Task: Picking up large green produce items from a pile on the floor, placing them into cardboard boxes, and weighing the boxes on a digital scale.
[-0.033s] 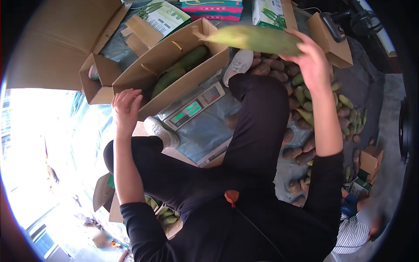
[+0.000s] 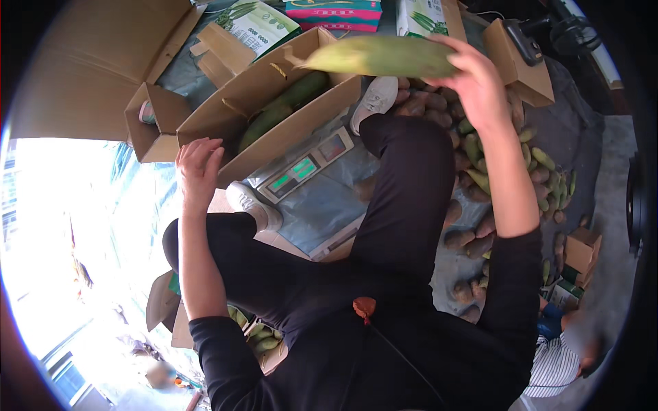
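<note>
A long green radish [image 2: 384, 56], pale toward its thin root tip, is held up by my right hand [image 2: 473, 79] at its thick end. Its tip points left, over the right end of an open long cardboard box [image 2: 291, 140]. Inside that box lie green radishes [image 2: 274, 116], partly hidden by its walls, and yellow cord handles show on the far wall. My left hand [image 2: 199, 164] is at the box's near left end, fingers curled over the edge. Beneath the box sits a digital scale [image 2: 305, 168] with lit green displays.
Muddy brownish roots [image 2: 473, 240] and green radishes [image 2: 476, 154] lie heaped on the right. Printed boxes [image 2: 257, 27] and a pink-and-teal box [image 2: 334, 15] stand at the back. An open carton [image 2: 524, 72] is back right. Another person [image 2: 555, 363] is at lower right.
My right hand has moved slightly left with the green radish, bringing its tip further over the box. My left hand has stayed at the box edge.
</note>
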Motion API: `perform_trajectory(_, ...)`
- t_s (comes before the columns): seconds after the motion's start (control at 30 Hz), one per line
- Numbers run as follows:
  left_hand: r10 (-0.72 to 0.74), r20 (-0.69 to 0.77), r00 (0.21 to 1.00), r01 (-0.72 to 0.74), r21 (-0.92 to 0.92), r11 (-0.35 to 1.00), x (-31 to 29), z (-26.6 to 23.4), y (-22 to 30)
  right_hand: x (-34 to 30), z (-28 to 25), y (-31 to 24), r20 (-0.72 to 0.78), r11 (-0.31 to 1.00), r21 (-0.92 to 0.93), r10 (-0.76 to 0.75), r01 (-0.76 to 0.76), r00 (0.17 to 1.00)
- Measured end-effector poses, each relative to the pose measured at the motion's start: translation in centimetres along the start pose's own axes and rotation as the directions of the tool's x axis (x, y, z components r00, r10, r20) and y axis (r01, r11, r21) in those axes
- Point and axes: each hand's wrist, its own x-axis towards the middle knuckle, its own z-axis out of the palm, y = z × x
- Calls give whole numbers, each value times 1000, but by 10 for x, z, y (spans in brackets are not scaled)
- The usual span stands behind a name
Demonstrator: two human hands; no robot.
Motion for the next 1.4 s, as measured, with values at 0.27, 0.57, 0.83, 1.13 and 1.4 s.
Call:
perform_trajectory(0.27,-77,-8,997,75,-138,988,4,0,-1,74,90,48,85,919,-393,12,23,996)
perform_trajectory(0.57,-161,-37,986,156,-120,980,-3,-6,-2,-39,-84,109,-90,179,-981,-56,-79,994)
perform_trajectory(0.83,-173,-49,984,167,-106,980,2,-2,3,-320,-161,337,-331,294,-829,428,-476,841)
perform_trajectory(1.13,-186,-63,981,185,-17,983,-14,-22,-12,-351,-17,292,-427,519,-56,760,-853,490)
perform_trajectory(1.4,-149,-46,988,147,-46,988,-1,0,-8,-399,-71,401,-328,732,-399,447,-551,832)
